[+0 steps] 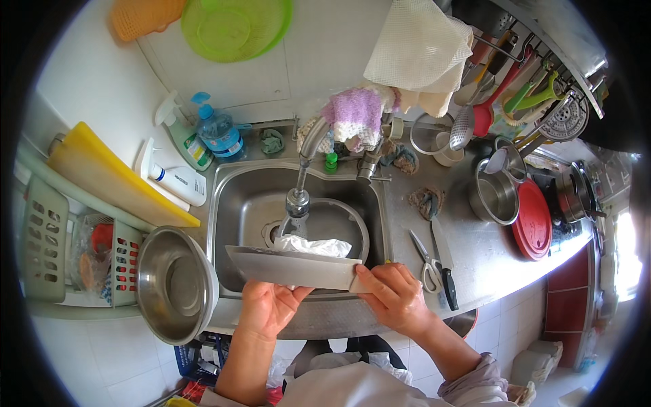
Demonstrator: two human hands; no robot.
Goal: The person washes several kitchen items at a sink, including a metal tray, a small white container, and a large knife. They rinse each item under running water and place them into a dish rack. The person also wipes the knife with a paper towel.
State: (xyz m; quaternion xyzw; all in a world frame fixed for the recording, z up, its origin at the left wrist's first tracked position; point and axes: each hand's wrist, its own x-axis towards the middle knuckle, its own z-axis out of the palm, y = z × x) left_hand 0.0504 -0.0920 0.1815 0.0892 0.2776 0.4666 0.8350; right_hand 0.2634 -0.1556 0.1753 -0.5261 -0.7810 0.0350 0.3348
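Observation:
A wide cleaver blade (pixel 295 268) lies crosswise over the near part of the stainless steel sink (pixel 244 193). My right hand (pixel 394 297) grips it at its right end, the thumb on the metal. My left hand (pixel 269 305) is turned palm up at the blade's near edge. Its fingers are hidden beneath the blade, so its grip does not show. A crumpled white cloth or paper (pixel 315 245) sticks out along the far edge of the blade. The faucet spray head (pixel 297 202) hangs just beyond it. A round translucent basin (pixel 358 224) stands in the sink.
Kitchen scissors (pixel 431 272) and a black-handled knife (pixel 449 287) lie on the counter at right, by a scrubber (pixel 427 201). Steel bowls (pixel 175 285) stand at the sink's left. Farther right are a steel pot (pixel 493 196) and a red lid (pixel 532 219). Utensils hang above.

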